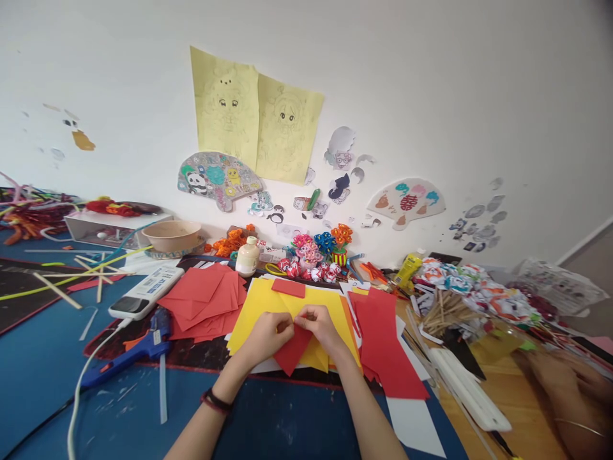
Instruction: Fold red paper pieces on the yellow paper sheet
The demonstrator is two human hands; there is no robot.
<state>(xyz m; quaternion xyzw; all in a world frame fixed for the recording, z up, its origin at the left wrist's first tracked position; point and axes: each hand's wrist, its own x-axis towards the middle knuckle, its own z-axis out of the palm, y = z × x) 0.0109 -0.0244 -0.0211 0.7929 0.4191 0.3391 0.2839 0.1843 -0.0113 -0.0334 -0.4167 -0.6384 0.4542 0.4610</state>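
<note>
A piece of red paper (293, 350) is pinched between my two hands, over a stack of yellow paper (253, 306). My left hand (271, 333) grips its left side with fingers curled. On the other side, the thumb and forefinger of my right hand (317, 324) are pressed together at its upper edge. A small red paper rectangle (288, 288) lies on the yellow sheets just beyond my hands. To the left is a pile of red paper squares (204, 300). Larger red sheets (385, 345) lie at the right.
A blue glue gun (129, 358) and a white device with a cable (146, 294) lie at left. Behind stand a cream bottle (248, 257) and pipe-cleaner flowers (325, 246). At right are wooden sticks (447, 313), a white tool (472, 390) and another person's blurred hand (560, 377).
</note>
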